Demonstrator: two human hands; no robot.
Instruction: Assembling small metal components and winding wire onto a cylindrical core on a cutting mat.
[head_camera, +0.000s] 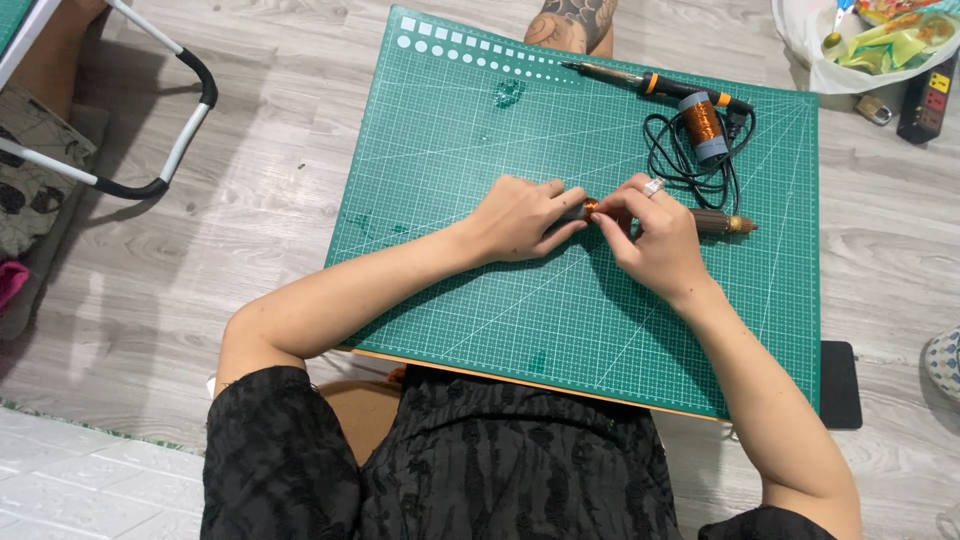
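My left hand (520, 215) and my right hand (652, 238) meet over the middle of a green cutting mat (450, 260). Between their fingertips they pinch a small cylindrical part wound with copper wire (590, 208); most of it is hidden by the fingers. A ring sits on a finger of my right hand. Just right of my right hand lies a brown motor rotor with a brassy end (725, 223).
At the mat's far right lie a soldering iron (655, 84) with its coiled black cord (690, 160) and a spool of copper wire (702, 125). A power strip (925, 100) and a plastic bag (880, 40) sit on the floor. A dark phone (840, 385) lies beside the mat. A chair frame (180, 120) stands left.
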